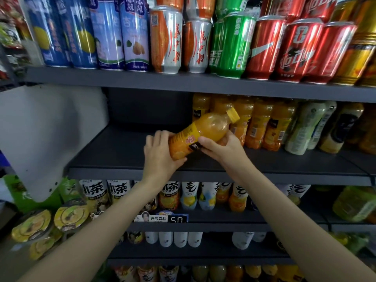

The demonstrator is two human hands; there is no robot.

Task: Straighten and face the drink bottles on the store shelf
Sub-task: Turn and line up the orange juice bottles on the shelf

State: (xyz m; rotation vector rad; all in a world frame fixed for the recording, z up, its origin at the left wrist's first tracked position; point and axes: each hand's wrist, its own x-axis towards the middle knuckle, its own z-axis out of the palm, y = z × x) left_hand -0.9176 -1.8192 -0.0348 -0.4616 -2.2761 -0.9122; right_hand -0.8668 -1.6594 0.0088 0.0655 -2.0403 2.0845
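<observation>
**Orange drink bottle held in both hands above the middle shelf**

We see an orange drink bottle (200, 132) held tilted in front of the dark middle shelf (126, 151), its yellow cap (233, 115) pointing up and to the right and its base down and to the left. The left hand (160, 157) grips the lower end of the bottle: the fingers curl over the far side near the base while the thumb passes under it. The right hand (223, 147) grips the bottle at mid-body, thumb lying across the label and the remaining fingers wrapped behind, where we cannot tell how they lie. Both forearms reach up from the bottom corners of the view.

To the right of the held bottle, a row of orange bottles (258, 123) stands upright on the same shelf; paler green-white bottles (305, 129) stand farther right. The left part of this shelf shows bare dark surface, bounded by a white side panel (46, 135).

On the shelf above stand cans: blue cans (67, 31) at left, orange-and-silver cans (166, 39), a green can (232, 45) and red cans (295, 49) toward the right. The shelf below carries tea bottles (118, 192) with large dark characters and a price tag (178, 219) on its front edge.
</observation>
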